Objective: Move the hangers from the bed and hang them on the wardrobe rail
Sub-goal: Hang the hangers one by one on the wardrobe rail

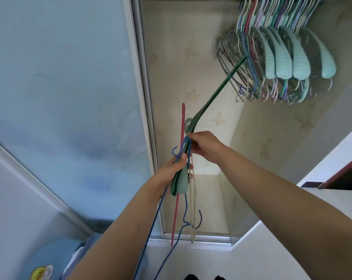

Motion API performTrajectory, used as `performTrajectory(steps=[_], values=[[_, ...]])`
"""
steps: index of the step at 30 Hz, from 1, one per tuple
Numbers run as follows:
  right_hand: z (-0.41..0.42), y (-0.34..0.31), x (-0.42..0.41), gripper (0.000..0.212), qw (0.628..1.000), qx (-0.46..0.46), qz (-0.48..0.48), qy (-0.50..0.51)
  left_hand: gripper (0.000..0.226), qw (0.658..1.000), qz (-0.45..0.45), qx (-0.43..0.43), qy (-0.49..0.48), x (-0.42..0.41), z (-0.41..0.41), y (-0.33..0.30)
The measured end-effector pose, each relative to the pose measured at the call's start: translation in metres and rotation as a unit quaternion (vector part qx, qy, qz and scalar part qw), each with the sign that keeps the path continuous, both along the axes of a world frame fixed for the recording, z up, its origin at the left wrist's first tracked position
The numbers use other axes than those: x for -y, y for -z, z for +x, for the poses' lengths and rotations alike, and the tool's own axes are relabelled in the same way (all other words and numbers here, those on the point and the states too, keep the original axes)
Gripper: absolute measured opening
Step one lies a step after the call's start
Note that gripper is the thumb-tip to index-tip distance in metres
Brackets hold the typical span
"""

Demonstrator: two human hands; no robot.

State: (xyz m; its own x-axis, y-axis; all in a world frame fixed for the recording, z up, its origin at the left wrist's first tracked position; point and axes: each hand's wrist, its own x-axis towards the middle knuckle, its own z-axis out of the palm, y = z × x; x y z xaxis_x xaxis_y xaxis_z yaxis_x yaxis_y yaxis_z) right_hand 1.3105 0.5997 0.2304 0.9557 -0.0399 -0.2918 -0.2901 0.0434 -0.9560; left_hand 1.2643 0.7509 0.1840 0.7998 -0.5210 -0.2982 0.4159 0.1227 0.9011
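Hangers [182, 174] were gripped in a bundle by the left hand [171, 174] before the wardrobe; a green hanger [215, 93] was pinched by the right hand [204, 146], probably for separating, then hooking beside the hung hangers [280, 57].

Frosted sliding door [70, 98] left; cream floral-patterned wardrobe wall [181, 67] behind; white shelf [292, 229] lower right; daylight.

Bundled hangers [181, 174] near rail's hangers [280, 57]

Both forearms are bare to the frame's edge, with no sleeve, and the left hand [172, 174] and right hand [205, 146] are ungloved.
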Motion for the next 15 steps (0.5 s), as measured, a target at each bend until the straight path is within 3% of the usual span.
performTrajectory(steps=[10, 12, 15], values=[[-0.04, -0.004, 0.022, 0.007, 0.987, 0.013, 0.152, -0.053, 0.061, 0.999, -0.032, -0.016, -0.025, 0.012, -0.029, 0.001], [-0.048, -0.005, 0.028, 0.009, 0.988, 0.012, 0.144, -0.052, 0.055, 0.997, -0.057, -0.032, -0.028, 0.016, -0.04, -0.002], [-0.062, -0.007, 0.032, 0.02, 0.995, 0.02, 0.053, -0.081, 0.04, 0.996, -0.072, -0.028, -0.033, 0.019, -0.05, -0.002]])
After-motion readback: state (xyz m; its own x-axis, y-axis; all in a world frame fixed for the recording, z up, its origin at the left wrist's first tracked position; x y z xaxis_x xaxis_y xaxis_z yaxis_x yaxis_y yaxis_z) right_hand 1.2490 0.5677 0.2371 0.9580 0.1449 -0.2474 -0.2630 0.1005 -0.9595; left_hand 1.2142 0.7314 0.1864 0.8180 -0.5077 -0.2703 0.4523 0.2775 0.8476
